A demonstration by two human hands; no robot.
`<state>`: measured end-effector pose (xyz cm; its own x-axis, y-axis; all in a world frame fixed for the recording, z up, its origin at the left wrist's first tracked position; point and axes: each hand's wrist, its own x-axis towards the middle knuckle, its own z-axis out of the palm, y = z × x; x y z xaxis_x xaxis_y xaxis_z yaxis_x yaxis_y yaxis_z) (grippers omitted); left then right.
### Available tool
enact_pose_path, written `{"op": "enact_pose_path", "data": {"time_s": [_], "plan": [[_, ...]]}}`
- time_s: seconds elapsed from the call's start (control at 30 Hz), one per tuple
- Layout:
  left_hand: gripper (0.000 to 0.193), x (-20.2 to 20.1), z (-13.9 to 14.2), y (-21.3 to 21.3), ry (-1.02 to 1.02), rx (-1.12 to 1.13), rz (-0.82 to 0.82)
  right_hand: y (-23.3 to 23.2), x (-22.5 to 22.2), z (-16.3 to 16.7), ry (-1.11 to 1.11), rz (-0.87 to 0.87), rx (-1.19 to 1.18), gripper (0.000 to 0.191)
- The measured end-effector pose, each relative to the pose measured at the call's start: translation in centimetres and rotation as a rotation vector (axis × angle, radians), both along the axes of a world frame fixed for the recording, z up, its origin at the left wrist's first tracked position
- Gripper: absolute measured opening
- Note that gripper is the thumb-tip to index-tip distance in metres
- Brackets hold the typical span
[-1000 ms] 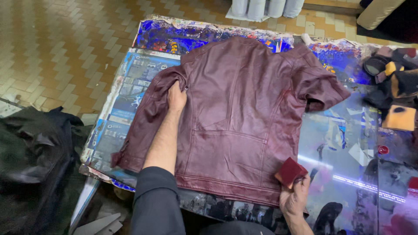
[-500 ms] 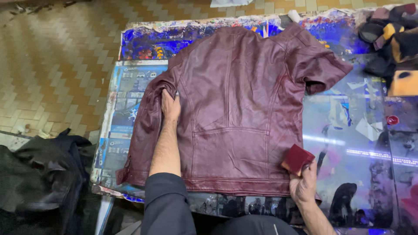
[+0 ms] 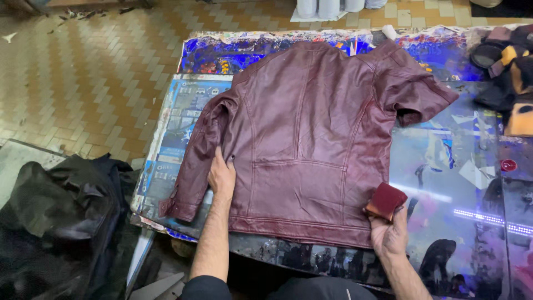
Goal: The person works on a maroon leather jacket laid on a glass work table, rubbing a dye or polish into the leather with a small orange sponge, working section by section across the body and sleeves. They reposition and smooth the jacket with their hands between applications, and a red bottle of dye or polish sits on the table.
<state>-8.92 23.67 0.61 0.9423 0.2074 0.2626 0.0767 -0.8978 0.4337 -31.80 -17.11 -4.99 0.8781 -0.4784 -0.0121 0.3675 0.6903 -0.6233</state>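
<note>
A leather-garment workshop: a paint-stained worktop carries a maroon leather jacket, black leather garments heaped beside it on the tiled floor.

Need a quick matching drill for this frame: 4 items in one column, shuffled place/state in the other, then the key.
1. left hand
2. right hand
3. maroon leather jacket
4. black garment pile

A. heaped left of the table
B. holding a dark red pad at the jacket's hem
C. pressed flat near the jacket's left sleeve
D. spread back-up on the table

Pairs: 1-C, 2-B, 3-D, 4-A
</note>
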Motion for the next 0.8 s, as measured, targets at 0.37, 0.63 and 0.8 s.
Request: {"op": "enact_pose_path", "data": {"time_s": [0.37,0.63,0.8], "plan": [[0.061,-8.8,1.4,-15.2,-0.283,0.105,-0.481,-1.5,-0.5,-1.3,0.010,0.121,0.137,0.058],[0.066,-20.5,1.0,-24.5,-0.113,0.049,-0.809,-2.6,-1.9,-0.4,0.003,0.205,0.200,0.055],[0.066,-20.6,0.5,-24.7,-0.108,0.071,-0.788,-2.9,-2.9,-0.2,-0.034,0.201,0.068,0.047]]}}
